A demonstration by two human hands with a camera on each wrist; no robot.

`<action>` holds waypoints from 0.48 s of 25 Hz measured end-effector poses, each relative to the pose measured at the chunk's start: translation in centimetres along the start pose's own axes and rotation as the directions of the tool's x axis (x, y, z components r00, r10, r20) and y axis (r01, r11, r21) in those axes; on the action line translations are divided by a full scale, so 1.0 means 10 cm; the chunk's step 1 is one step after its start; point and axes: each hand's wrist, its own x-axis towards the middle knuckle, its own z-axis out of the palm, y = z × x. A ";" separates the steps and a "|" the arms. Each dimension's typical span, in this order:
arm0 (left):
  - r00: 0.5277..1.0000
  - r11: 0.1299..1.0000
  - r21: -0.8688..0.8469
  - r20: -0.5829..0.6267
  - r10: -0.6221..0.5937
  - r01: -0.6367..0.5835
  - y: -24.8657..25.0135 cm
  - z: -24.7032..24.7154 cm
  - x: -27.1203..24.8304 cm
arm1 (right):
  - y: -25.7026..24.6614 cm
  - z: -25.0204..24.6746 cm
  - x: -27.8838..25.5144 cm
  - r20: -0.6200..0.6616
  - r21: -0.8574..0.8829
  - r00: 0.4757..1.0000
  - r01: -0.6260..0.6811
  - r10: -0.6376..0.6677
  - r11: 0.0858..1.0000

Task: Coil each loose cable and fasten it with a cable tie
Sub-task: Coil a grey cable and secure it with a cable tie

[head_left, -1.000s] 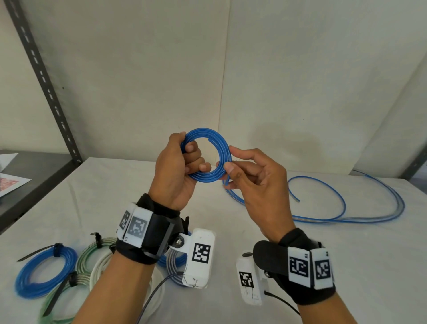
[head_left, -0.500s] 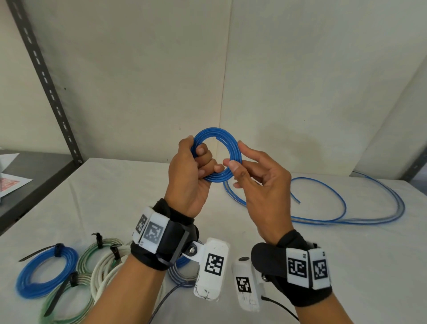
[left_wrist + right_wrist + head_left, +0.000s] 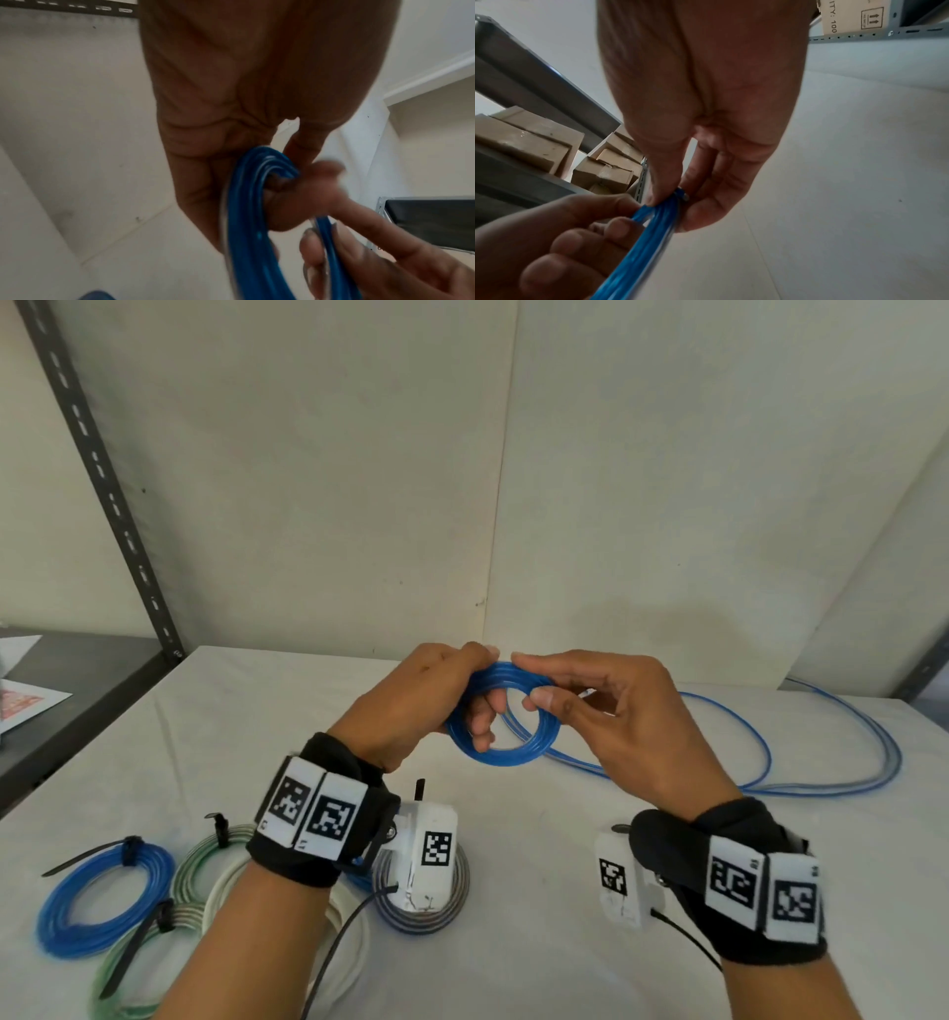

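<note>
A small blue cable coil (image 3: 506, 755) is held above the table between both hands. My left hand (image 3: 426, 701) grips its left side with the fingers curled through the ring (image 3: 246, 203). My right hand (image 3: 606, 711) pinches the coil's right upper edge between thumb and forefinger (image 3: 659, 207). The rest of the same blue cable (image 3: 821, 783) trails loose over the table to the right in long loops. A cut end of the cable (image 3: 682, 194) shows by my right thumb.
Tied coils lie at the front left of the white table (image 3: 513, 942): a blue one (image 3: 72, 916), green-white ones (image 3: 200, 855), a white one (image 3: 354, 942) and a grey-blue one (image 3: 462, 880), with black cable ties (image 3: 128, 952). A grey shelf post (image 3: 102, 469) stands at the left, cardboard boxes (image 3: 531, 142) on shelving.
Both hands have come down and toward the right with the coil, which now tilts flatter instead of standing upright. The right hand's pinch has shifted to the coil's upper right edge.
</note>
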 end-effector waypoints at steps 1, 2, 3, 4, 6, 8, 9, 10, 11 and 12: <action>0.999 0.999 -0.021 0.020 -0.025 0.026 0.01 0.02 -0.01 | -0.01 -0.02 -0.01 0.029 -0.016 1.000 0.006 -0.005 1.000; 0.998 0.998 -0.031 0.033 -0.053 0.054 0.03 0.04 -0.02 | -0.02 -0.03 -0.02 0.055 -0.033 0.998 0.012 -0.010 0.999; 0.997 0.997 -0.028 0.038 -0.074 0.075 0.04 0.07 -0.02 | -0.02 -0.04 -0.02 0.071 -0.051 0.997 0.020 -0.016 0.998; 0.996 0.996 -0.021 0.038 -0.085 0.086 0.04 0.10 -0.02 | -0.03 -0.04 -0.03 0.082 -0.061 0.996 0.025 -0.020 0.998; 0.997 0.997 -0.036 0.031 -0.066 0.068 0.05 0.14 -0.01 | -0.03 -0.04 -0.03 0.076 -0.057 0.997 0.034 -0.029 0.998; 0.999 0.994 -0.100 -0.005 -0.034 0.033 0.04 0.13 0.00 | -0.02 -0.01 0.00 0.004 0.001 1.000 0.027 -0.027 1.000; 0.999 0.990 -0.138 -0.026 -0.024 0.021 0.03 0.12 0.01 | -0.02 0.03 0.01 -0.062 0.076 0.998 0.008 -0.003 0.997; 0.999 0.985 -0.174 -0.040 -0.019 0.012 0.03 0.11 0.02 | -0.03 0.07 0.02 -0.130 0.175 0.991 -0.008 0.031 0.985; 0.999 0.979 -0.205 -0.048 -0.014 0.004 0.03 0.11 0.03 | -0.05 0.10 0.03 -0.193 0.258 0.979 -0.008 0.060 0.966; 0.998 0.973 -0.231 -0.062 -0.011 -0.004 0.04 0.10 0.02 | -0.05 0.14 0.03 -0.238 0.311 0.968 0.001 0.077 0.950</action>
